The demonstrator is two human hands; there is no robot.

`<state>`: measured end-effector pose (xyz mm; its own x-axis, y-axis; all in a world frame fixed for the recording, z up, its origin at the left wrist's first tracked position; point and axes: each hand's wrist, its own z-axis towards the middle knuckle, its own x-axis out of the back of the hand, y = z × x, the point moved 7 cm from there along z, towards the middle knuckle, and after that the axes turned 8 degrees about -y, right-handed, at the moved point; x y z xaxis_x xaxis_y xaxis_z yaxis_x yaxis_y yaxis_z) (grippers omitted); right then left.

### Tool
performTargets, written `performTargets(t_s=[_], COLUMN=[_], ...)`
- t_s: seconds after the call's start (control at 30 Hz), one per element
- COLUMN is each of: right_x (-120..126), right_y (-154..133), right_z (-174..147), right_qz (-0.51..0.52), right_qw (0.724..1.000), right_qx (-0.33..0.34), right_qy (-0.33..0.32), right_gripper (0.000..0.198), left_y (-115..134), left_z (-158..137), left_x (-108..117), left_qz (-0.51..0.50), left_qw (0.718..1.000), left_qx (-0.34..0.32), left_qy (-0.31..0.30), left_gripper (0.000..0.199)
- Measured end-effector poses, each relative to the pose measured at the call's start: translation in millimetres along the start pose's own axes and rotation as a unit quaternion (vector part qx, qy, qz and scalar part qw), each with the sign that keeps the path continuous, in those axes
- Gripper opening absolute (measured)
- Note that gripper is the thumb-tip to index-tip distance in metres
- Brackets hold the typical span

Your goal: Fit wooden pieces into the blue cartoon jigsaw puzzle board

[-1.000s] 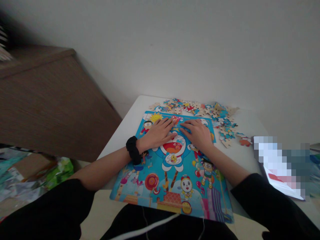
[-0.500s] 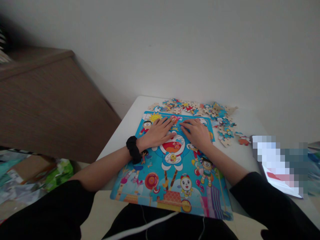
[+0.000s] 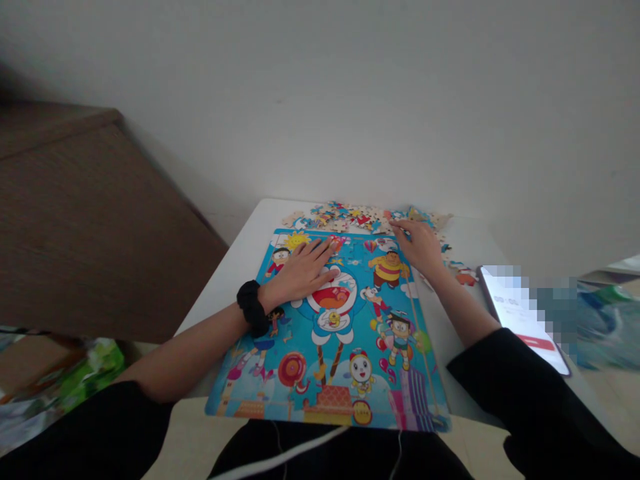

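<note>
A jigsaw puzzle (image 3: 345, 373) with a blue cartoon picture lies in its flat board in front of me. My left hand (image 3: 307, 270) rests flat on its upper left part, fingers spread, holding nothing and covering some of the picture. Beyond the board's top edge is a heap of loose puzzle pieces (image 3: 340, 215), some showing plain backs. My right hand (image 3: 420, 248) is over the right part of this heap. Its index finger and thumb are stretched toward the pieces, a little apart, and I see no piece lifted between them.
The white table (image 3: 240, 250) stands against a grey wall. A phone (image 3: 523, 317) with a lit screen lies at the right. A brown wooden cabinet (image 3: 100, 227) is on the left. A white cable (image 3: 285, 457) crosses over my lap. Plastic bags (image 3: 93, 373) lie on the floor.
My right hand has left the upper part of the board and moved up and right to the loose pieces. The left hand stays flat on the puzzle. The view has shifted slightly.
</note>
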<state>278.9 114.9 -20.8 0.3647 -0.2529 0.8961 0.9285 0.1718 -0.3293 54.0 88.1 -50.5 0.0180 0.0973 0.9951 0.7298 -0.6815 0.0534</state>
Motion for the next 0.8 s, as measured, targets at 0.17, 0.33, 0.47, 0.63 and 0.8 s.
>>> performTargets(t_s=[0.17, 0.33, 0.47, 0.63, 0.8], right_x=[-10, -22, -28, -26, -21], right_y=[-10, -18, -18, -19, -17], right_z=[-1, 0, -1, -3, -2], right_qz=[-0.01, -0.017, -0.014, 0.008, 0.077], right_qw=[0.998, 0.993, 0.992, 0.992, 0.993], right_qx=[0.054, 0.102, 0.107, 0.109, 0.087], right_qy=[-0.025, -0.058, -0.071, -0.054, -0.022], right_gripper=[0.037, 0.04, 0.041, 0.042, 0.04], left_y=[-1, -2, -2, -3, -2], left_z=[1, 2, 1, 0, -1], left_x=[-1, -2, -2, -1, 0], left_qz=[0.004, -0.006, -0.018, -0.019, -0.013], left_qw=[1.0, 1.0, 1.0, 1.0, 1.0], left_qx=[-0.005, -0.005, -0.005, -0.002, 0.001], left_qy=[0.006, 0.01, 0.013, 0.015, 0.011], left_gripper=[0.062, 0.063, 0.062, 0.062, 0.062])
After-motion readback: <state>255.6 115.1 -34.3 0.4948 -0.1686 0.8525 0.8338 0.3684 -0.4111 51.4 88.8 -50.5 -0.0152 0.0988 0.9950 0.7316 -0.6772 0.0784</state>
